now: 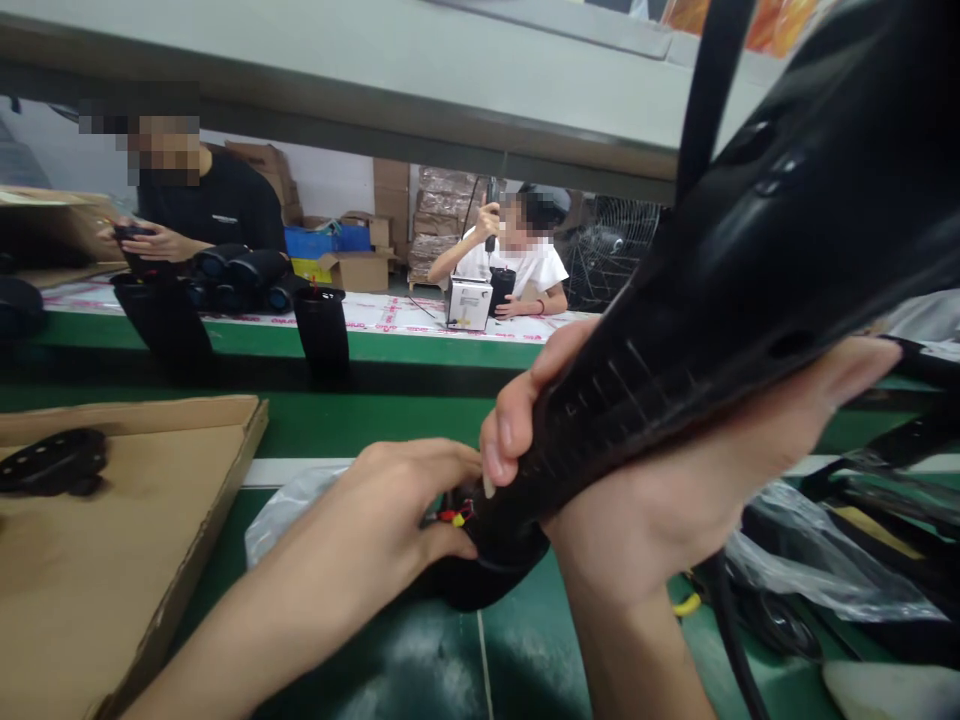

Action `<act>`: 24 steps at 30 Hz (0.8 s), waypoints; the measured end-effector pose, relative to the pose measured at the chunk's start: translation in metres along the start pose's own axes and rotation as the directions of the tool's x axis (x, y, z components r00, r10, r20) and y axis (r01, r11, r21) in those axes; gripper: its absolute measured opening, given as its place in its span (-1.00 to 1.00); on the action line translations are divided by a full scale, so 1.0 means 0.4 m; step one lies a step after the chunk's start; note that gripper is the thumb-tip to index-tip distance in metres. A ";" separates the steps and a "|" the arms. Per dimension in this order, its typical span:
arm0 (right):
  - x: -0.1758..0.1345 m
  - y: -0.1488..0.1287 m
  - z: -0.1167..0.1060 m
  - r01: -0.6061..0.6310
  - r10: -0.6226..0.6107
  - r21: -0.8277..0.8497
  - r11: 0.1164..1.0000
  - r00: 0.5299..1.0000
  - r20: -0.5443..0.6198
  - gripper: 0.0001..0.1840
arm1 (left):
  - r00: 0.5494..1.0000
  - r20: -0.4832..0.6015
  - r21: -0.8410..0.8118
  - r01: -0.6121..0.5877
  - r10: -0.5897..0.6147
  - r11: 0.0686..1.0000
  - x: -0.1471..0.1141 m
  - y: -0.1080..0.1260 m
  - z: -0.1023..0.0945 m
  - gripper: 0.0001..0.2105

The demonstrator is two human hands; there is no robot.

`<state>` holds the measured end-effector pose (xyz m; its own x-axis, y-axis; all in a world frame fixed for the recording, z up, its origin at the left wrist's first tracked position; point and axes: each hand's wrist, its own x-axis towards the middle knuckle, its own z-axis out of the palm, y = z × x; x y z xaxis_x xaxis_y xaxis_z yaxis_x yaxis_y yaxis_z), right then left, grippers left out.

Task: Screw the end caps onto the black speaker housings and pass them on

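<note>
The black tube (675, 300) slants over the middle of the counter (405, 660), its lower end just above or against a black piece (499, 590); whether the two touch cannot be told. The right hand (652, 500) grasps the tube near that end, fingers wrapped around it. The left hand (382, 500) is bent around the wires (457, 517) there; whether its fingers pinch them is hidden.

As for progress, red and yellow show on the wires, which lie exposed outside the tube; whether they are joined cannot be made out. Tucking them in and closing that end looks not yet done.

On the counter's left side, a cardboard tray (150, 570) bears a black part (56, 465), and a clear bag (289, 515) lies between tray and left hand, crowding that forearm. Toward the right edge are another bag (832, 570) and a coiled cable (780, 620), with a black strap (731, 630) hanging before them. The tube itself blocks much of the upper right.

Beyond, two co-workers sit at a far counter with stacked tubes (244, 275) and a white box (470, 303); a shelf (337, 70) crosses above.
</note>
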<state>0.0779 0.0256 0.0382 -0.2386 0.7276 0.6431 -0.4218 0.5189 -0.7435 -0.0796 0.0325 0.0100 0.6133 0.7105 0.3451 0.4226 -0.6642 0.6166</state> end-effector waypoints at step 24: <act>0.021 0.034 0.016 0.075 -0.049 0.131 0.988 0.979 -0.196 -0.13 | 0.983 0.150 -0.149 0.130 -0.108 0.980 0.003 -0.016 -0.003 -0.88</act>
<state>0.0644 0.0360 0.0346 -0.0413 0.7754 0.6301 -0.5498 0.5089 -0.6624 -0.0821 0.0378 0.0074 0.6574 0.7350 0.1664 0.3947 -0.5239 0.7548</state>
